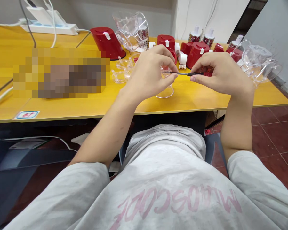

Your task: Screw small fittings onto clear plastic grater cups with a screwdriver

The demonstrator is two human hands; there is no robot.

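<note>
Between my two hands, just above the table, is a small screwdriver with a dark handle and a thin metal shaft. My right hand pinches its handle between thumb and fingertips. The thumb and forefinger of my left hand close on the shaft near its tip; whether they also hold a tiny part is hidden. Beneath my left hand, a clear plastic piece with a round rim rests on the table, partly covered by the fingers. More clear plastic parts lie just left of that hand.
Red housings stand along the back of the yellow table, among metal grater drums with white ends. Clear plastic parts are piled at the back and right. A power strip with cables sits far left; a blurred-out patch hides something nearer.
</note>
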